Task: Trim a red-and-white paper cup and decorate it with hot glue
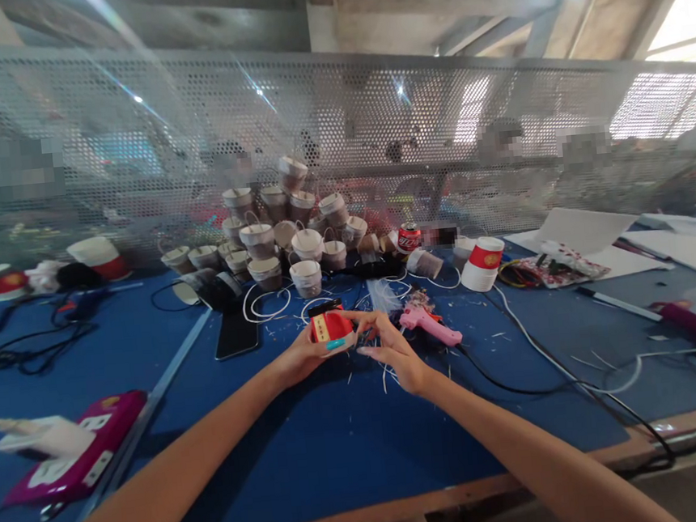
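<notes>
My left hand [301, 358] is wrapped round a small red container [332, 326] with a cream label and a dark top, held above the blue table. Against the container's right side, the fingers of my right hand [388, 343] are bent; whether they pinch anything small is hard to make out. A turquoise spot shows at my left fingertips. Just right of my right hand lies a pink glue gun [430, 324] with a black cord. White strands and scraps are scattered behind and beneath my hands.
Several small grey-white buckets [258, 240] are piled at the back. A black phone [237, 329] lies left of my hands. A purple power strip [84, 446] is at the left, a red-banded white cup [482, 264] at the right. Behind stands a perforated metal screen [366, 121].
</notes>
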`<state>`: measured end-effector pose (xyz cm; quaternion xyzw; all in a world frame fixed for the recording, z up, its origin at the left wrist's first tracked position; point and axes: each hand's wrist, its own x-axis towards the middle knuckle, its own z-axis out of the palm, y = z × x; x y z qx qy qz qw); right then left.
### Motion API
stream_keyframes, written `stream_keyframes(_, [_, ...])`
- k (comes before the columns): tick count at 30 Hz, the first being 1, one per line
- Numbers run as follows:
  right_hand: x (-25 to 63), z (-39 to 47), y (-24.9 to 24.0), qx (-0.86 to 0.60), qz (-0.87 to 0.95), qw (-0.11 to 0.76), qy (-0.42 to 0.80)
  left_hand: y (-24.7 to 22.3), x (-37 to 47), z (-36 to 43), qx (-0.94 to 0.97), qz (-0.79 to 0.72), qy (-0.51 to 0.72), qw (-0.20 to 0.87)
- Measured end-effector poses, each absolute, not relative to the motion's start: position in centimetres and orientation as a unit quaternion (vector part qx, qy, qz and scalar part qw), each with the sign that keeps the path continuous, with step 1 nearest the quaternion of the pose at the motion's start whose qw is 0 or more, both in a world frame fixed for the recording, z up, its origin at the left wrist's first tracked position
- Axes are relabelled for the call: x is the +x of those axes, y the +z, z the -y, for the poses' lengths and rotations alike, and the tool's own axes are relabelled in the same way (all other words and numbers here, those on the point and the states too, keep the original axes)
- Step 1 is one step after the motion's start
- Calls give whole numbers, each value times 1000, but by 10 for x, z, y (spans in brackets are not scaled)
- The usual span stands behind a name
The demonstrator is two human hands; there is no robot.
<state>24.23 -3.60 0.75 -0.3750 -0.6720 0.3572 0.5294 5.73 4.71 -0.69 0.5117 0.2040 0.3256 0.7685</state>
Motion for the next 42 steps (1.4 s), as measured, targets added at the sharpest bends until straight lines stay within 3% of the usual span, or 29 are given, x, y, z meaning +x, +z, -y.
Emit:
stream_keyframes(11, [245, 26, 10, -339, 596, 597, 416, -7, 50, -54, 478, -153, 307, 809])
stream_keyframes(15, [250, 21, 8, -398, 570, 619, 365, -7, 49, -53, 461, -137, 320, 816])
stream_keyframes(17, [253, 22, 8, -468, 562, 622, 279, -7, 50, -54, 456, -138, 329, 815])
stream_keyframes(22, [263, 27, 13, -705, 535, 466, -7, -6, 51, -54, 449, -165, 348, 807])
stream_keyframes(29, [283, 24, 16, -819, 510, 264, -10, -18, 49, -59, 463, -221, 341, 788])
stream_keyframes(38, [301, 17, 6, -828, 507, 238, -20, -13, 56, -54, 516, -237, 356, 742])
stream_keyframes(42, [302, 16, 12, -825, 478, 297, -42, -9, 58, -50, 517, -264, 365, 728])
